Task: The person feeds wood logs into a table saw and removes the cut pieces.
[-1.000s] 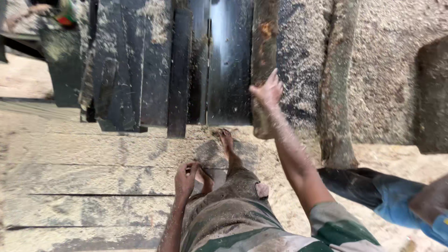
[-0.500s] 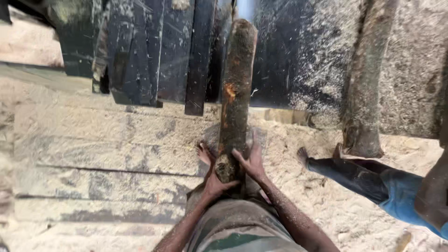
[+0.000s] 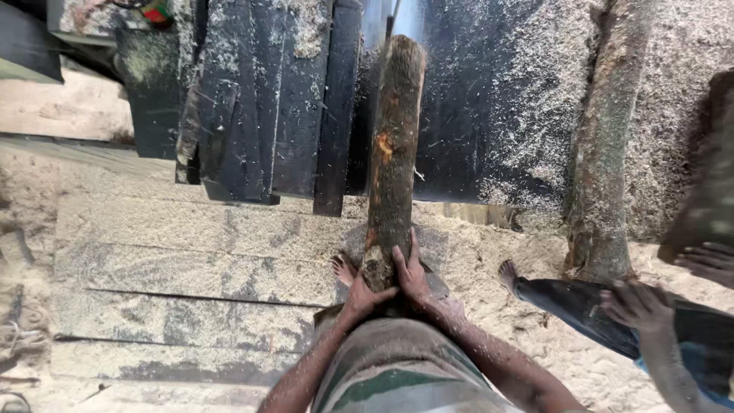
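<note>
A rough, round brown log with orange patches of bare wood (image 3: 392, 153) is held upright-in-frame at the centre of the picture, its near cut end gripped from both sides: the left hand (image 3: 362, 297) is closed around the lower left of that end, the right hand (image 3: 411, 274) is wrapped along its right side, fingers pointing up the bark. The log's far end lies at the upper centre, against the dark, sawdust-strewn metal saw table (image 3: 497, 115), where a thin bright blade edge appears to meet it — the contact itself cannot be made out. As far as can be judged, the log is lined up and uncut; the whole length is left to be fed. A second mossy log (image 3: 604, 153) lies at the right, and another person's hand (image 3: 634, 302) rests at the lower right. Pale sawdust-covered planks (image 3: 191, 260) fill the lower left.
</note>
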